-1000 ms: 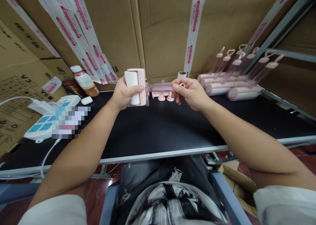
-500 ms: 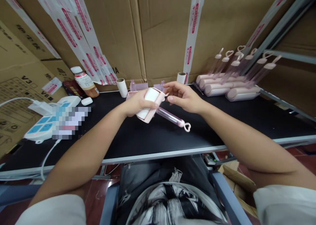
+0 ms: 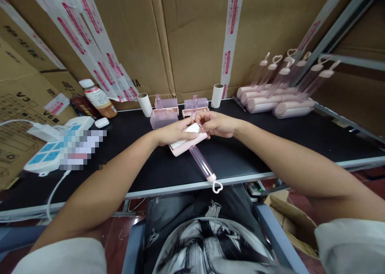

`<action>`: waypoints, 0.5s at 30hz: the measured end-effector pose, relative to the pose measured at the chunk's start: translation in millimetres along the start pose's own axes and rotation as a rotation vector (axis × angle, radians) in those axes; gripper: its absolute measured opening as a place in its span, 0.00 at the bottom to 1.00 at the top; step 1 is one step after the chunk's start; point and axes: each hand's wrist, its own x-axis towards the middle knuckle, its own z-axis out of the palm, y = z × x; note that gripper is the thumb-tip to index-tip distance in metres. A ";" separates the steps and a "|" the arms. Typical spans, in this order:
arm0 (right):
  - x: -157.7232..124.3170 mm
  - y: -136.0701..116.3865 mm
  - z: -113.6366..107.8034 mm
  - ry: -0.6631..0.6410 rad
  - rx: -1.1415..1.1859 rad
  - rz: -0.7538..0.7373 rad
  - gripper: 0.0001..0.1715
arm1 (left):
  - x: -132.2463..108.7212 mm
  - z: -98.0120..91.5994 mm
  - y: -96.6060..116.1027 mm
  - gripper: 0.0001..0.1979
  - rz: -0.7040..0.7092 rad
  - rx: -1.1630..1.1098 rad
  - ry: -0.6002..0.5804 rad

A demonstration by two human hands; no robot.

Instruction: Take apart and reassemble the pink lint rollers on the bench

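My left hand (image 3: 173, 133) is closed around a pink lint roller (image 3: 187, 144), thumb lying across its white paper roll (image 3: 192, 129). The roller's clear purplish handle (image 3: 202, 162) points toward me and ends in a pink heart-shaped loop (image 3: 217, 186) over the table edge. At the roller's right end, my right hand (image 3: 215, 123) has its fingertips pinched at the edge of the roll; what lies between them is hidden. Just behind my hands are two purplish-pink lint roller parts, a left one (image 3: 164, 119) and a right one (image 3: 195, 105).
Cardboard tubes, left (image 3: 144, 105) and right (image 3: 217, 96), stand against tall cardboard boxes (image 3: 192, 37). Several assembled lint rollers (image 3: 296, 108) lie at the right, handles up. On the left are a power strip (image 3: 60, 146), a bottle (image 3: 98, 97) and a white case (image 3: 101, 123).
My right hand has moved onto the lint roller's right end and closed its fingers there. The roller has turned and dropped lower, its handle swinging toward me.
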 end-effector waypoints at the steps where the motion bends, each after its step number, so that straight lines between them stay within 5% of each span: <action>1: 0.9 1.4 -0.4 -0.012 0.014 0.004 0.19 | 0.3 -0.1 -1.0 0.32 0.003 -0.020 -0.007; 15: 7.4 4.2 1.0 -0.084 0.085 -0.005 0.17 | 4.1 -7.4 -8.9 0.33 0.085 -0.081 -0.057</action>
